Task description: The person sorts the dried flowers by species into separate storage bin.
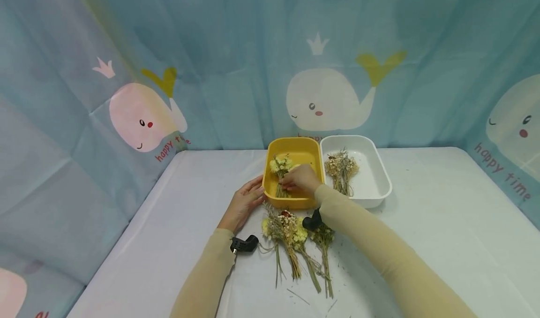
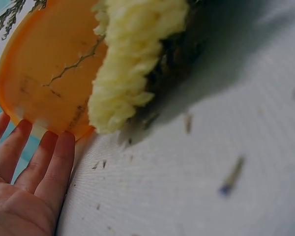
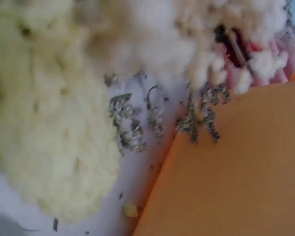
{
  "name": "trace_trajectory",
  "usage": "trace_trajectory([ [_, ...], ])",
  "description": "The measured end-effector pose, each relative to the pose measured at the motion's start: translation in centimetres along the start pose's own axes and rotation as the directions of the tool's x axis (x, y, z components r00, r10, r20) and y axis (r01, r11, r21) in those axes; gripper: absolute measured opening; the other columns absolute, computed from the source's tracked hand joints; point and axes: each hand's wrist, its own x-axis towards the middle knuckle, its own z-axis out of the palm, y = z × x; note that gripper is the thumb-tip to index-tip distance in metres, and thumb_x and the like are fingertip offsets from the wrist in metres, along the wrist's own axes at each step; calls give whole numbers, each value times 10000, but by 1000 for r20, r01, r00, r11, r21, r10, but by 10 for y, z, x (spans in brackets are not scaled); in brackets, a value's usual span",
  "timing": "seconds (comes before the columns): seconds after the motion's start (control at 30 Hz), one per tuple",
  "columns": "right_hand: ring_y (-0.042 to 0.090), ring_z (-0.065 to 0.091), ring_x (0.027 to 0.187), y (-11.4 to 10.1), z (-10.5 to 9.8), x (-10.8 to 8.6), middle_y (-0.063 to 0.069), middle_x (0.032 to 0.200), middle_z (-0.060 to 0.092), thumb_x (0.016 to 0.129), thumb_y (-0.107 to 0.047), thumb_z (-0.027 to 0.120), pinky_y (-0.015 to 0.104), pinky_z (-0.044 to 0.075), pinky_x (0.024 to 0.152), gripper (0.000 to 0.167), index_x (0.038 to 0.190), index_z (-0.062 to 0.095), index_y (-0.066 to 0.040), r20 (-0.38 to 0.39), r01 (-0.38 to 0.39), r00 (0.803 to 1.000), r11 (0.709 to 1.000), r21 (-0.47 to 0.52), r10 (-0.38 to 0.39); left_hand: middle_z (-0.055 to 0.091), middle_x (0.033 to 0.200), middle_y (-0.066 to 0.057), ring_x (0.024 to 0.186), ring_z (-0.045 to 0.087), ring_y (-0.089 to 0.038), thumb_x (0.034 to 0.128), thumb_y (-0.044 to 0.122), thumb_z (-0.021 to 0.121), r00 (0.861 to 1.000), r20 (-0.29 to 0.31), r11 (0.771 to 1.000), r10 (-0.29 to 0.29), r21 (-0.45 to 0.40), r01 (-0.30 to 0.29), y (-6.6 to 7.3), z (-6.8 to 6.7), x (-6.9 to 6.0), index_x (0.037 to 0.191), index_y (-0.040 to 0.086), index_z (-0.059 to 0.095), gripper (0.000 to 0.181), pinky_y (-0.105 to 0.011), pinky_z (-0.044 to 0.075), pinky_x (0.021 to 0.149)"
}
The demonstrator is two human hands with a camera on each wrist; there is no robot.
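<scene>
My right hand (image 1: 302,179) reaches into the yellow tray (image 1: 291,204) and pinches the stems of a yellow dried-flower bunch (image 1: 280,163) lying there. Against the tray's left side, my left hand (image 1: 244,202) rests with its fingers extended. The left wrist view shows that hand (image 2: 32,182) with its fingertips at the tray's wall (image 2: 44,49). Pale yellow blossoms (image 2: 130,54) stand close to this camera. In the right wrist view, blurred flower heads (image 3: 54,123) and the tray's wall (image 3: 231,167) fill most of the picture, and the right hand is hidden.
Several dried-flower bunches (image 1: 287,226) lie on the white table (image 1: 168,261) in front of the yellow tray. A white tray (image 1: 371,170) adjoins it on the right and contains a beige dried-flower bunch (image 1: 341,168). Loose stem bits (image 1: 297,296) lie near the front. A whale-print curtain (image 1: 244,74) hangs behind.
</scene>
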Motion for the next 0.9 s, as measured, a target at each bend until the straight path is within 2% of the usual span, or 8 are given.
trace_trajectory([
  [0.13, 305, 735, 994, -2, -6, -11, 258, 1188, 686, 942, -5, 632, 399, 603, 912, 308, 1216, 638, 135, 26, 42, 999, 999, 18, -42, 419, 1563, -141, 1404, 471, -271, 1005, 168, 595, 1000, 13, 1000, 21, 18, -21, -3, 1, 1, 1503, 106, 439, 525, -288, 524, 1042],
  [0.23, 318, 712, 1070, -4, -15, -23, 256, 1229, 671, 955, -39, 624, 409, 571, 971, 350, 1263, 610, 128, 35, 56, 998, 997, 48, -58, 408, 1567, -151, 1398, 477, -265, 1010, 163, 583, 999, 14, 999, 29, 30, -29, -3, 2, 1, 1506, 103, 433, 521, -275, 532, 1026],
  [0.43, 163, 743, 945, -5, -41, -55, 191, 1145, 722, 942, -68, 667, 364, 566, 976, 374, 1270, 614, 103, 12, 60, 998, 987, 149, -62, 438, 1560, -71, 1417, 456, -244, 1005, 139, 590, 1000, -6, 1000, -18, 4, 18, -1, 4, 1, 1494, 140, 455, 507, -273, 509, 1056],
  [0.53, 106, 733, 909, -3, -54, -74, 182, 1145, 722, 944, -60, 660, 336, 573, 962, 377, 1274, 603, 113, 19, 70, 997, 984, 165, -75, 444, 1556, -54, 1418, 455, -236, 1005, 132, 589, 1000, -5, 1000, -28, 1, 28, 0, 4, 2, 1494, 148, 456, 507, -284, 506, 1063],
  [0.77, 115, 744, 901, 13, -73, -113, 41, 980, 771, 930, -87, 686, 325, 597, 911, 405, 1268, 602, 120, 44, 17, 999, 995, 97, -21, 448, 1553, -68, 1418, 455, -247, 1001, 120, 593, 999, -2, 999, -33, -22, 33, 1, 1, 0, 1494, 135, 457, 512, -264, 515, 1047],
  [0.9, 128, 744, 922, 24, -77, -130, 67, 997, 774, 926, -93, 690, 316, 600, 905, 425, 1268, 590, 138, 66, -2, 998, 996, 94, -4, 439, 1561, -50, 1422, 449, -238, 1006, 130, 586, 1000, 5, 1000, -31, -5, 31, 2, -1, 1, 1504, 147, 444, 518, -246, 515, 1039],
])
